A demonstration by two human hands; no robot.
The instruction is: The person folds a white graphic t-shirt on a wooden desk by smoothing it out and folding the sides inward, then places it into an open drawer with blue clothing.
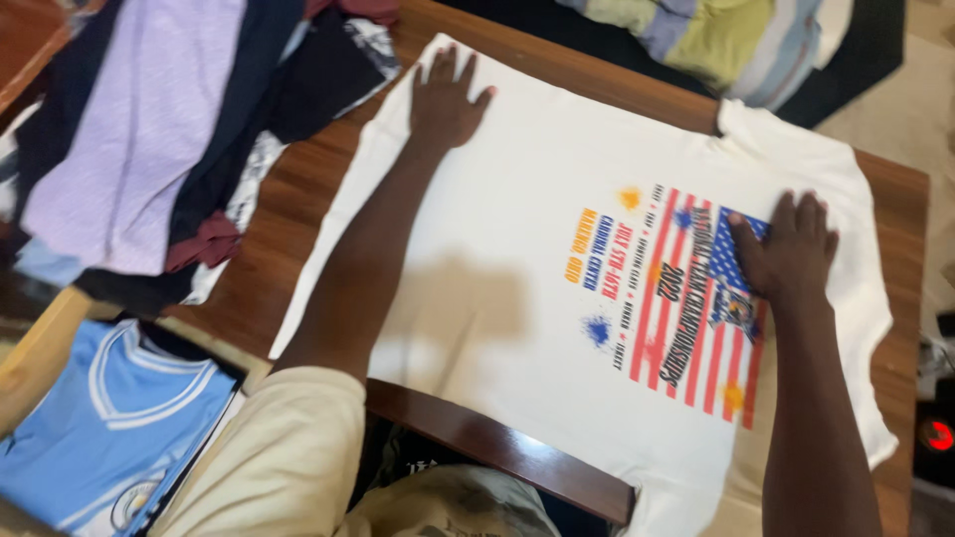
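Note:
A white t-shirt point(527, 199) with a striped flag print and coloured lettering lies spread flat, print up, on a brown wooden table point(298, 189). My left hand point(446, 94) rests palm down, fingers spread, on the shirt's far left corner near the hem. My right hand point(789, 249) presses flat on the printed chest area at the right, close to a sleeve. Neither hand holds anything. The shirt's near edge hangs over the table's front.
A heap of dark, lilac and maroon clothes point(159, 129) covers the table's left side. A light blue jersey point(109, 418) lies at the lower left. Folded striped and green garments point(726, 40) sit beyond the far edge. A device with a red light point(937, 435) is at right.

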